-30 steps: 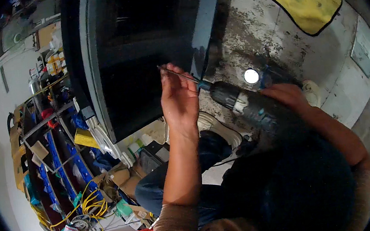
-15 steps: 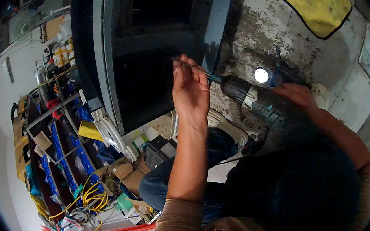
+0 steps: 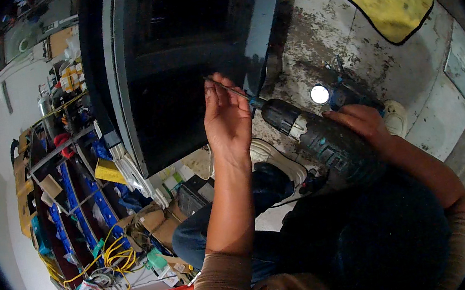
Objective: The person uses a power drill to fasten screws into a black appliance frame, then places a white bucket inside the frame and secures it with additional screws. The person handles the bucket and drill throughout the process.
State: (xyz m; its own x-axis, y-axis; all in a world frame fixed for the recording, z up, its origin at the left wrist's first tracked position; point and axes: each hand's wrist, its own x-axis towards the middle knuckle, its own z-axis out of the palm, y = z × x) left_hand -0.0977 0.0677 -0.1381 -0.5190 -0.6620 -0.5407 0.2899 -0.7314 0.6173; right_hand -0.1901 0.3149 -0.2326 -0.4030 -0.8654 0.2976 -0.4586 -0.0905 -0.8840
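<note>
A black power drill (image 3: pixel 323 144) with a long thin bit (image 3: pixel 231 91) lies across the middle of the view, pointing up and left. My right hand (image 3: pixel 363 125) grips the drill from its far right side; part of its grip is hidden behind the body. My left hand (image 3: pixel 229 114) is palm up, its fingers curled round the bit near its tip. Both hands are in front of a dark panel (image 3: pixel 183 105) with a grey metal frame (image 3: pixel 259 34). The bit's tip is apart from the frame's right edge, over the dark panel; whether it touches anything I cannot tell.
A bright round lamp (image 3: pixel 319 94) shines beside a dark tool (image 3: pixel 355 95) on the stained floor. A yellow cloth (image 3: pixel 387 1) with black edging lies far right. Shelves with blue bins (image 3: pixel 74 201), yellow cable (image 3: pixel 121 258) and boxes fill the left. My shoe (image 3: pixel 279 160) is below the frame.
The view has shifted slightly, so the panel, the drill and my hands appear a little farther left. My two hands keep the same hold on the drill and bit.
</note>
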